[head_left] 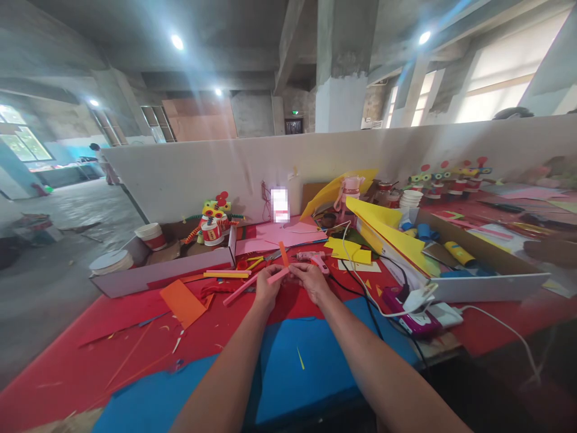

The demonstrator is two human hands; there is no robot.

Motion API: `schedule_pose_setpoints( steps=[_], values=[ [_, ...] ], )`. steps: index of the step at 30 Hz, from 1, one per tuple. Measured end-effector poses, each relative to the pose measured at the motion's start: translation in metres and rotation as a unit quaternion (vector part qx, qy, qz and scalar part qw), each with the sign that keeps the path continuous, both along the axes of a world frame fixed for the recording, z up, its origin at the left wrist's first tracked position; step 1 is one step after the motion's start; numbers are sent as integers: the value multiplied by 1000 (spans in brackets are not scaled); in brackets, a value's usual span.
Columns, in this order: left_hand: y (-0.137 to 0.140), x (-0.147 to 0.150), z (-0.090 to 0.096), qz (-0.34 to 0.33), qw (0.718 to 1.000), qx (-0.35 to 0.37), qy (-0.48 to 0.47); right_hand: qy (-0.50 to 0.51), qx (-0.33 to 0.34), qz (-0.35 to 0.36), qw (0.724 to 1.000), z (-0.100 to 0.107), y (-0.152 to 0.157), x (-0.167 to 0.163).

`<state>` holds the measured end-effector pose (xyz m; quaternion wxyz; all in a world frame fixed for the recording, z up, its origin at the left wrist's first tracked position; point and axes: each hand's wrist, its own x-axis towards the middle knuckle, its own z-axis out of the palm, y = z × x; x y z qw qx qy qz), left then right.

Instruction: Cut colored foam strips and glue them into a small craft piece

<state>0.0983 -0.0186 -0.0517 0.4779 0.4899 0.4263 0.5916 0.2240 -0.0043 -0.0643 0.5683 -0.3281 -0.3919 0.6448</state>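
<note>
My left hand [268,290] is closed around a long pink paper strip [238,293], whose free end slants down to the left. Another stretch of pink strip [278,276] runs from this hand toward my right fingertips. An orange paper strip [283,254] sticks up where the two hands meet, touching or crossing the pink one; the exact join is hidden by the fingers. My right hand [311,280] pinches the strips at that spot. Just behind the right hand lies a pink glue gun [318,260]. Yellow-handled scissors [256,262] rest beyond the left hand.
A left box [171,270] holds paper cups and a cup figure [213,225]. On the right, another box [491,285] contains coloured tubes. Cables run past a purple power strip [410,313]. Orange card [184,304] and yellow paper [349,249] lie on the red table covering.
</note>
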Motion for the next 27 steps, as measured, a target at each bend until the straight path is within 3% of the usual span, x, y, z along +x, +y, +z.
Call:
schedule_pose_setpoints(
  steps=[11, 16, 23, 27],
  values=[
    [2, 0, 2, 20, 999, -26, -32, -126, 75, -90, 985, -5, 8, -3],
    [-1, 4, 6, -36, 997, -41, -57, -124, 109, -135, 977, -2, 7, -4],
    [0, -1, 8, 23, 997, -50, -55, -67, 55, -50, 995, 1, 3, -5],
    [0, -1, 7, 14, 998, -48, -36, -68, 39, -51, 996, 2, 3, -5]
  ],
)
